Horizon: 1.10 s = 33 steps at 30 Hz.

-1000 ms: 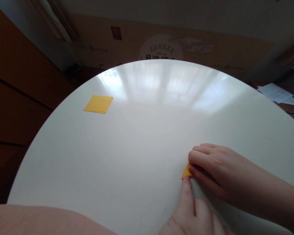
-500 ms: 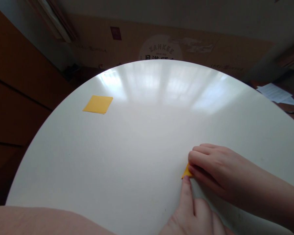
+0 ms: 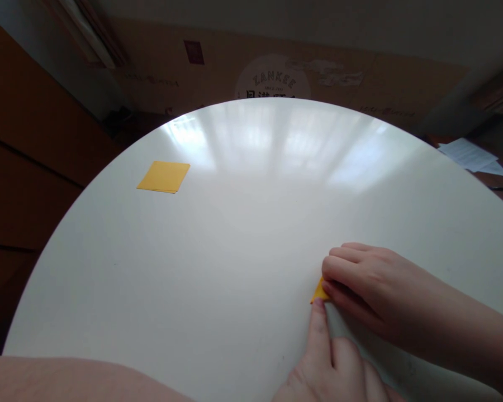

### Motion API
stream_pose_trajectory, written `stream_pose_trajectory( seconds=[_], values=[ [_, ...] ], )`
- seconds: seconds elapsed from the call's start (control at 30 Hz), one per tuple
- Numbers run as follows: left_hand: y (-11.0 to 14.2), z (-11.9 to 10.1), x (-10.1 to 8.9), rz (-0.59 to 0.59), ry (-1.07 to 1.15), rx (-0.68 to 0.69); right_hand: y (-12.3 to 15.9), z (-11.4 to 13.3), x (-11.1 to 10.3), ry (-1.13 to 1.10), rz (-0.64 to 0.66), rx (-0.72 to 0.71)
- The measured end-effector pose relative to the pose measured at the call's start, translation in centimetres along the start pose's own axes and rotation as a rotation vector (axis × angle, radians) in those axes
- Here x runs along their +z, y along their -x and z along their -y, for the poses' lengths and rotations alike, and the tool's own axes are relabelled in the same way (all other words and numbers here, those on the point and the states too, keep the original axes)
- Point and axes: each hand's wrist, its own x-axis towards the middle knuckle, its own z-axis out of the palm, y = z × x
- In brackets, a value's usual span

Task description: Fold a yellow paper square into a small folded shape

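A small piece of folded yellow paper [image 3: 319, 291] lies near the table's right front, mostly covered by my hands. My right hand [image 3: 366, 285] comes in from the right, its fingers curled and closed over the paper with the thumb tucked below. From the bottom edge reaches my left hand [image 3: 329, 363]. One digit stretches forward and presses the paper's near corner, while the other fingers are curled. How much paper is under the right hand is hidden.
A short stack of yellow paper squares [image 3: 163, 177] lies at the far left of the round white table [image 3: 218, 268]. Beyond the right edge, printed sheets [image 3: 469, 154] rest on a darker surface. A brown cardboard panel [image 3: 151, 61] stands behind, wooden cabinetry [image 3: 29, 134] at left.
The view has shifted very slightly, so the table and paper stack appear a little displaced. Both hands keep the same hold on the folded paper.
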Motion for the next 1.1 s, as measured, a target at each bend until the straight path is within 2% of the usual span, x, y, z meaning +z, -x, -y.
stream_pose_trajectory(
  seconds=[0.23, 1.1],
  values=[
    [-1.3, 0.7, -0.8, -0.034, -0.017, -0.058, 0.0, -0.2, 0.0, -0.008, 0.009, -0.020],
    [-1.3, 0.8, -0.6, -0.022, -0.004, -0.050, 0.1, -0.2, -0.1, -0.029, 0.018, -0.013]
  ],
)
